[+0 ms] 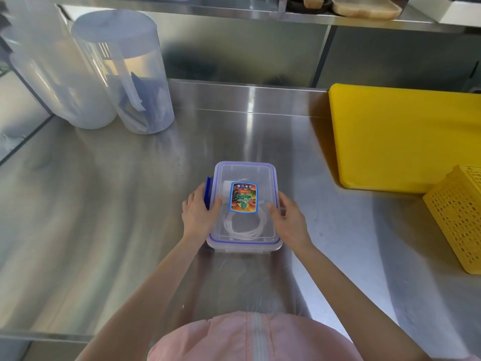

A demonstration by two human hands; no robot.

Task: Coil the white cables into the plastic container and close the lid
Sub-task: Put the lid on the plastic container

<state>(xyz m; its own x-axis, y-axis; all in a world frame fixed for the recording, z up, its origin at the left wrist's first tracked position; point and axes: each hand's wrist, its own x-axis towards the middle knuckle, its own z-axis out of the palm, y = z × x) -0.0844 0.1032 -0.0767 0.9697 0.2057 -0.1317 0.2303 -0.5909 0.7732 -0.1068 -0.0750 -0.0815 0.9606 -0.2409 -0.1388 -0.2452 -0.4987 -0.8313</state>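
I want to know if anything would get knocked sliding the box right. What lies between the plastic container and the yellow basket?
In the head view, only bare steel counter lies between the plastic container and the yellow basket, apart from the right hand resting on the container's side.

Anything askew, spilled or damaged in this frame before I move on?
One thing: the blue latch flap on the left side of the clear plastic container sticks up unclipped beside the left hand. The lid is on and the white coiled cable lies inside. No spill or damage shows.

Clear plastic container (244,238), brushed-steel counter (104,204)
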